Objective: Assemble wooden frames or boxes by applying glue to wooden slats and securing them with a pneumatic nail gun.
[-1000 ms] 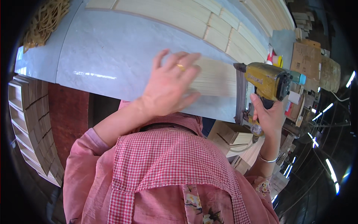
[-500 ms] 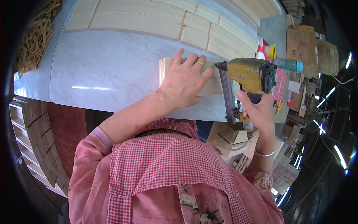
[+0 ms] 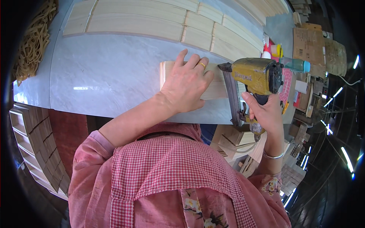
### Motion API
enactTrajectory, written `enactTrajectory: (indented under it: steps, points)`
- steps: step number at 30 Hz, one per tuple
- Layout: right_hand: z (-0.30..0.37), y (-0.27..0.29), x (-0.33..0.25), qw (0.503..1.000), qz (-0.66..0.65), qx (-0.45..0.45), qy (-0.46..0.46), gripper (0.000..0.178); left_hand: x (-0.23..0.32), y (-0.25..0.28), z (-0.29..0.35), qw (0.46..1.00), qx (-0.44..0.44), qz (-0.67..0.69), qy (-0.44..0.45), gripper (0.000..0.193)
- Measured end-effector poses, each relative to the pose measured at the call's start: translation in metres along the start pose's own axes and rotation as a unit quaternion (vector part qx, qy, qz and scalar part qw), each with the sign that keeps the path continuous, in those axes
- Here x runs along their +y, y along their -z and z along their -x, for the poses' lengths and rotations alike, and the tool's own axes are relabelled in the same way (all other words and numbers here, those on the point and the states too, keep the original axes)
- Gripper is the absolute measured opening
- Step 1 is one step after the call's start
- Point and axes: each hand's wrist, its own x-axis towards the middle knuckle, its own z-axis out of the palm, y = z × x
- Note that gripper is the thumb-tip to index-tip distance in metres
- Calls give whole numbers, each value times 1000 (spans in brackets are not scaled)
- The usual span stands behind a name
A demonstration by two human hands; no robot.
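Note:
A pale wooden piece (image 3: 216,86) with layered edges at its left end lies on the grey worktop. My left hand (image 3: 186,81) is laid over it, fingers toward the far edge and thumb at the near side, gripping it. A yellow and black pneumatic nail gun (image 3: 249,76) is in my right hand (image 3: 264,112), which is wrapped around the handle. The nose of the gun is at the right end of the wooden piece; whether it touches cannot be told. My right index finger is partly hidden behind the handle.
Rows of flat wooden boards (image 3: 137,21) line the far side of the marbled worktop (image 3: 102,72). Rubber bands (image 3: 34,41) heap at the far left. A teal bottle (image 3: 298,65) and cardboard boxes (image 3: 310,45) stand right. Stacked wooden trays (image 3: 34,140) are at lower left.
Very little differs: the view has shifted slightly. Both hands, the wooden piece and the nail gun keep nearly the same places relative to one another.

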Motion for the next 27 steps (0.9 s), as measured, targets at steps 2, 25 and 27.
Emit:
enactTrajectory:
  steps: [2,25,27]
  points:
    - [0,0,-1,1000,-5,0,-2,22,0,0,0,1000,2,2,-2,45]
    - [-1,47,240,946,204,249,46,49,-69,121,124,685,100,576,435,60]
    - [-27,49,320,916,247,298,103,55,-91,123,173,597,205,637,442,41]
